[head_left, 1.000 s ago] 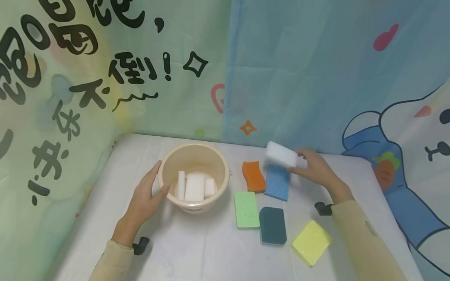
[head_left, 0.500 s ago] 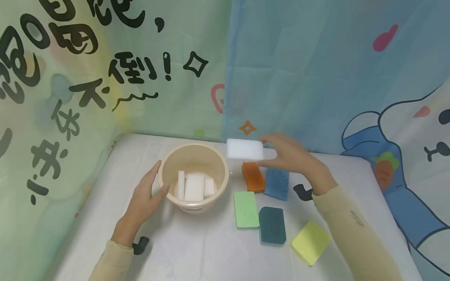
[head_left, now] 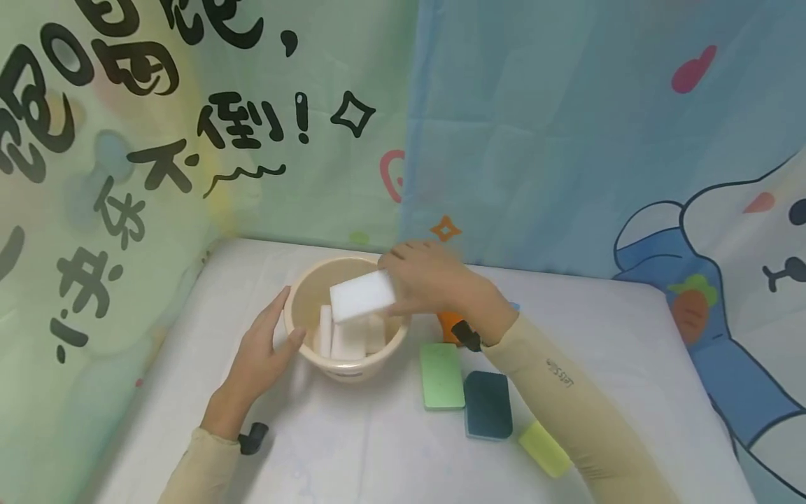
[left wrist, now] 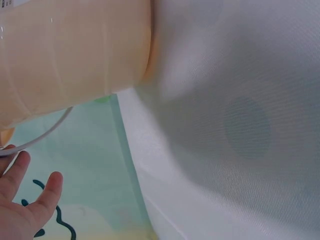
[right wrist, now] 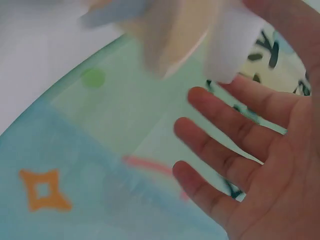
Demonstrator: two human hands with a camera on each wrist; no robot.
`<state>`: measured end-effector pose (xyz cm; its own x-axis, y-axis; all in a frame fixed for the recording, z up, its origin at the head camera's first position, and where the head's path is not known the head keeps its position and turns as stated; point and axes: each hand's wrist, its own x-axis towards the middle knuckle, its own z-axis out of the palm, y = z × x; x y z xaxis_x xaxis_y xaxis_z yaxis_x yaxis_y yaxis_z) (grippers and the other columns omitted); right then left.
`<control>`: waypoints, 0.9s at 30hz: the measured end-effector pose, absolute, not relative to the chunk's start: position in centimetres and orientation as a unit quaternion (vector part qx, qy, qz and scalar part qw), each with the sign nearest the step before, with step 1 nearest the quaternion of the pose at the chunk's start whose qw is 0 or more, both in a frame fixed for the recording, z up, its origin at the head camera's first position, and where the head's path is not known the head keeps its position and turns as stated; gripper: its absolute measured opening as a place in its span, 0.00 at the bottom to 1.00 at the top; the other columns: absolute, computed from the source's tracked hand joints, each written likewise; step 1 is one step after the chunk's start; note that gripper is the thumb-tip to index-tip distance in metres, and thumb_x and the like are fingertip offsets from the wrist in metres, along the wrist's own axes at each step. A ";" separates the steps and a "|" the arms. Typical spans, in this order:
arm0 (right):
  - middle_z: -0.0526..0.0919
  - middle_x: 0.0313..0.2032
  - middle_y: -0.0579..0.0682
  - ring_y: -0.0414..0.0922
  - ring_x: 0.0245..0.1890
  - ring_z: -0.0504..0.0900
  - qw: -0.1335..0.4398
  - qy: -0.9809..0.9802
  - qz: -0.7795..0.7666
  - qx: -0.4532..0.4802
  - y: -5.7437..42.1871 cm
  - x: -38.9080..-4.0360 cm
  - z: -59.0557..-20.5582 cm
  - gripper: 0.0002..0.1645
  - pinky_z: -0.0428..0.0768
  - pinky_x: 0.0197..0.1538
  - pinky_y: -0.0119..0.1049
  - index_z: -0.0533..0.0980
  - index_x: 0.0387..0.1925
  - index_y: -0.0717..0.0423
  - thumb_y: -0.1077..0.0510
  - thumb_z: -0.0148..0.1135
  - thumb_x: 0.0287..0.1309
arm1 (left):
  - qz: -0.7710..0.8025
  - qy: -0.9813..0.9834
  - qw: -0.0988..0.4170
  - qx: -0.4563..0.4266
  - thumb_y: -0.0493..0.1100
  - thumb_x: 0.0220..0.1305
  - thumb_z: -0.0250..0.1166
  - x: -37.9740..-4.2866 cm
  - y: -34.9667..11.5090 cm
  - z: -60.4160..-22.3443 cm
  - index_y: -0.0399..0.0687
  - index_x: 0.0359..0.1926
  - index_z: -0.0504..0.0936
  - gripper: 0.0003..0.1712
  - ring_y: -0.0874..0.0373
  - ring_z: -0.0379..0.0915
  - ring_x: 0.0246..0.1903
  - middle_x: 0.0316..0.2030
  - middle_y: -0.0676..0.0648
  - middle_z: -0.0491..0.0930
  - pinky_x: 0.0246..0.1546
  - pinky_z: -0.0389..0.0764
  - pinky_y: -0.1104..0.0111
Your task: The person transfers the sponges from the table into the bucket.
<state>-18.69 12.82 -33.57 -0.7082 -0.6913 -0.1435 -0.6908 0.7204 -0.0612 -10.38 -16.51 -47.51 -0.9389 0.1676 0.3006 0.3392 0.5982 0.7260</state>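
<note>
A cream bucket (head_left: 349,371) stands left of centre on the white cloth, with several white sponges (head_left: 348,341) inside. My left hand (head_left: 261,357) rests at the bucket's left side, fingers extended along it and the thumb near the rim. In the left wrist view, the spread fingers of that hand lie close to the thin bucket handle (left wrist: 55,126). Over the bucket's mouth, my right hand (head_left: 434,280) pinches a white block sponge (head_left: 362,295) by its end. The right wrist view has that sponge (right wrist: 232,42) between thumb and forefinger, other fingers spread.
Right of the bucket lie a light green sponge (head_left: 441,376), a dark green sponge (head_left: 488,404) and a yellow sponge (head_left: 544,449), the last partly under the right sleeve. An orange sponge (head_left: 448,325) and a blue one are mostly hidden by the right wrist. Printed curtains (head_left: 554,140) hang behind.
My right hand has carried the white sponge leftward from above the blue sponge to over the bucket. The left hand has stayed beside the bucket.
</note>
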 end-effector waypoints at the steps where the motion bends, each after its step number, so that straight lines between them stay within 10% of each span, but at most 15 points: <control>1: 0.77 0.56 0.53 0.54 0.56 0.73 0.080 0.922 0.014 -0.378 12.0 -18.6 -33.6 0.44 0.73 0.59 0.52 0.73 0.64 0.54 0.33 0.71 0.53 | -0.425 -0.888 0.101 -0.141 0.52 0.72 0.58 -10.3 -16.5 -47.4 0.45 0.78 0.54 0.41 0.41 0.55 0.71 0.73 0.40 0.60 0.68 0.59 0.41; 27: 0.81 0.53 0.47 0.50 0.56 0.74 0.146 0.904 0.166 -0.366 3.1 -17.7 -34.5 0.33 0.73 0.61 0.49 0.78 0.56 0.51 0.38 0.73 0.54 | -0.424 -0.889 0.097 -0.141 0.52 0.72 0.58 -10.4 -16.5 -47.4 0.47 0.79 0.54 0.40 0.42 0.55 0.72 0.74 0.42 0.60 0.70 0.58 0.44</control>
